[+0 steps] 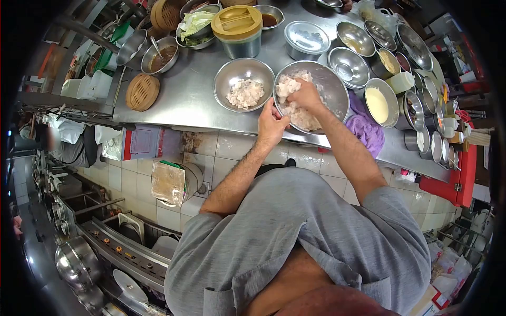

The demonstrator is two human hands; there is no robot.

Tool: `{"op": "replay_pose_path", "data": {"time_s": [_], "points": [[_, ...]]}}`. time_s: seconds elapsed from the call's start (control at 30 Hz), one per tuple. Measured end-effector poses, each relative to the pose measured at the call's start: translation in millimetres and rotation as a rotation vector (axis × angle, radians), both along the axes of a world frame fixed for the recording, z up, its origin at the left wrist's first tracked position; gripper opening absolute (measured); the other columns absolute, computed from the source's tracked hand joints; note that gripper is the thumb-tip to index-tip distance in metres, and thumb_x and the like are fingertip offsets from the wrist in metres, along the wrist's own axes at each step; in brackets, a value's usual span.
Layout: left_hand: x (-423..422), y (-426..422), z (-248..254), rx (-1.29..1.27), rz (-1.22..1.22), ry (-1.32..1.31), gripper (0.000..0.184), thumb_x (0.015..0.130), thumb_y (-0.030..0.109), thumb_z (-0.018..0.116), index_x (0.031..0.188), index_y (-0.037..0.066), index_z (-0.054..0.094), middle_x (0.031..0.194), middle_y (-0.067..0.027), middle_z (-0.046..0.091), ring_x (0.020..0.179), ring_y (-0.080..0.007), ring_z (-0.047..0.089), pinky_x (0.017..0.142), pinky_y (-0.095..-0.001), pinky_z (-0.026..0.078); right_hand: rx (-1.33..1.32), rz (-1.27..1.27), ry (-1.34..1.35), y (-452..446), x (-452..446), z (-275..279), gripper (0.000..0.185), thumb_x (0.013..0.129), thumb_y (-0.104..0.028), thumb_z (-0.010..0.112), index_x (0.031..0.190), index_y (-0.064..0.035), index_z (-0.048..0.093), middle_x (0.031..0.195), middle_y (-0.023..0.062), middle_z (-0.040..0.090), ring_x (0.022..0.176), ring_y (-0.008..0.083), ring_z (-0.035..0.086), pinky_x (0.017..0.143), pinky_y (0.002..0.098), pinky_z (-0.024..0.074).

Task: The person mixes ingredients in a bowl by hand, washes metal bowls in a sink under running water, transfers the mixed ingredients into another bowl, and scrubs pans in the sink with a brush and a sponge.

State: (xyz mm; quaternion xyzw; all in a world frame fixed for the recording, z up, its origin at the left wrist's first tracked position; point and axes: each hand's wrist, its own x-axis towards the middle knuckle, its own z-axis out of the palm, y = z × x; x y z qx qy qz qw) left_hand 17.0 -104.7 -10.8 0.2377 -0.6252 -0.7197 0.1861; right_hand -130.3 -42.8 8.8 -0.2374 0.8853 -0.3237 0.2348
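Note:
A large metal bowl (341, 100) at the table's front edge holds a pale, wet minced mixture (303, 117). My right hand (305, 96) is inside this bowl, its fingers closed around a clump of the mixture; the fingertips are partly hidden. At the bowl's left side, my left hand (271, 125) grips the rim with thumb and fingers. Just left of it stands a second metal bowl (227, 75), with a smaller heap of similar pale mixture (245, 94) in it.
Behind the bowls are a yellow-lidded container (237, 26) and a covered metal pot (307, 37). A purple cloth (365, 131) lies to the right, near a bowl of pale yellow liquid (377, 104). A bamboo steamer lid (142, 92) lies left. Several condiment containers crowd the right end.

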Motion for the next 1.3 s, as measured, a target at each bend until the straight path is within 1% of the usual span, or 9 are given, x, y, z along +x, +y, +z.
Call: {"op": "replay_pose_path", "data": {"time_s": [0.07, 0.3, 0.6, 0.67, 0.8, 0.9, 0.93, 1.2, 1.3], "points": [[2, 0, -4, 0.011, 0.027, -0.007, 0.069, 0.07, -0.003, 0.059, 0.131, -0.008, 0.028, 0.07, -0.0047, 0.047, 0.057, -0.0111, 0.055, 0.05, -0.0241, 0.05, -0.301, -0.24, -0.612, 2, -14, -2, 0.08, 0.06, -0.002, 0.068, 0.131, 0.0041, 0.031, 0.094, 0.0158, 0.061, 0.087, 0.0231, 0.06, 0.073, 0.0353, 0.05], [15, -5, 6, 0.18, -0.033, -0.028, 0.068, 0.077, 0.003, 0.063, 0.133, -0.007, 0.026, 0.076, -0.0056, 0.049, 0.06, -0.0121, 0.057, 0.054, -0.0241, 0.051, -0.757, -0.283, -1.247, 45, -35, 6, 0.051, 0.067, 0.006, 0.061, 0.114, -0.004, 0.044, 0.09, 0.013, 0.063, 0.083, 0.0212, 0.063, 0.077, 0.0365, 0.0521], [19, -5, 14, 0.337, -0.165, -0.147, 0.062, 0.082, 0.016, 0.063, 0.132, 0.002, 0.03, 0.099, -0.0105, 0.05, 0.07, -0.0162, 0.059, 0.059, -0.0309, 0.055, -0.757, 0.026, -0.672, -5, -16, 105, 0.042, 0.065, 0.002, 0.065, 0.104, -0.0037, 0.05, 0.089, 0.0071, 0.058, 0.077, 0.0169, 0.061, 0.069, 0.0296, 0.0519], [13, -4, 24, 0.413, -0.167, -0.139, 0.063, 0.082, 0.018, 0.062, 0.133, 0.003, 0.028, 0.104, -0.012, 0.049, 0.072, -0.0176, 0.059, 0.059, -0.0326, 0.055, -0.708, 0.142, -0.594, -43, -2, 100, 0.041, 0.064, -0.003, 0.067, 0.103, -0.0055, 0.054, 0.09, 0.0056, 0.058, 0.078, 0.0172, 0.059, 0.072, 0.0292, 0.0503], [3, 6, 10, 0.489, -0.201, -0.194, 0.067, 0.082, 0.016, 0.056, 0.135, 0.01, 0.016, 0.116, -0.015, 0.045, 0.078, -0.023, 0.06, 0.06, -0.0398, 0.056, -0.202, 0.777, 0.321, -111, 29, 40, 0.036, 0.071, -0.012, 0.066, 0.106, -0.006, 0.061, 0.1, 0.0134, 0.061, 0.09, 0.0261, 0.059, 0.083, 0.0332, 0.0464], [-5, 7, 23, 0.643, -0.183, -0.251, 0.071, 0.078, 0.006, 0.052, 0.135, 0.014, 0.01, 0.117, -0.015, 0.043, 0.084, -0.0287, 0.06, 0.06, -0.0449, 0.057, -0.139, 0.963, 0.239, -110, 25, 27, 0.038, 0.073, -0.013, 0.065, 0.11, -0.0073, 0.06, 0.105, 0.0156, 0.06, 0.094, 0.0282, 0.058, 0.086, 0.0352, 0.044], [-8, 7, 21, 0.65, -0.157, -0.208, 0.072, 0.075, 0.002, 0.048, 0.135, 0.014, 0.011, 0.118, -0.0157, 0.043, 0.087, -0.0309, 0.059, 0.061, -0.0472, 0.056, -0.347, 0.941, 0.341, -107, 16, 32, 0.04, 0.074, -0.014, 0.065, 0.113, -0.0077, 0.059, 0.103, 0.0155, 0.061, 0.094, 0.0272, 0.058, 0.085, 0.0343, 0.0445], [4, 21, 41, 0.756, -0.126, 0.009, 0.073, 0.061, -0.008, 0.042, 0.131, 0.005, 0.026, 0.12, -0.0198, 0.044, 0.098, -0.0367, 0.056, 0.063, -0.0508, 0.056, -0.246, 0.259, -0.135, 18, -36, 100, 0.04, 0.083, -0.025, 0.06, 0.114, 0.0009, 0.056, 0.092, 0.0074, 0.063, 0.082, 0.0125, 0.057, 0.071, 0.027, 0.0474], [7, 23, 73, 0.687, -0.082, 0.045, 0.071, 0.062, -0.008, 0.043, 0.13, 0.004, 0.027, 0.116, -0.0191, 0.046, 0.093, -0.0335, 0.057, 0.062, -0.0483, 0.056, -0.188, 0.231, 0.117, 30, -30, 112, 0.043, 0.083, -0.027, 0.061, 0.116, 0.0011, 0.055, 0.093, 0.008, 0.063, 0.084, 0.0129, 0.057, 0.072, 0.0274, 0.0471]]}}
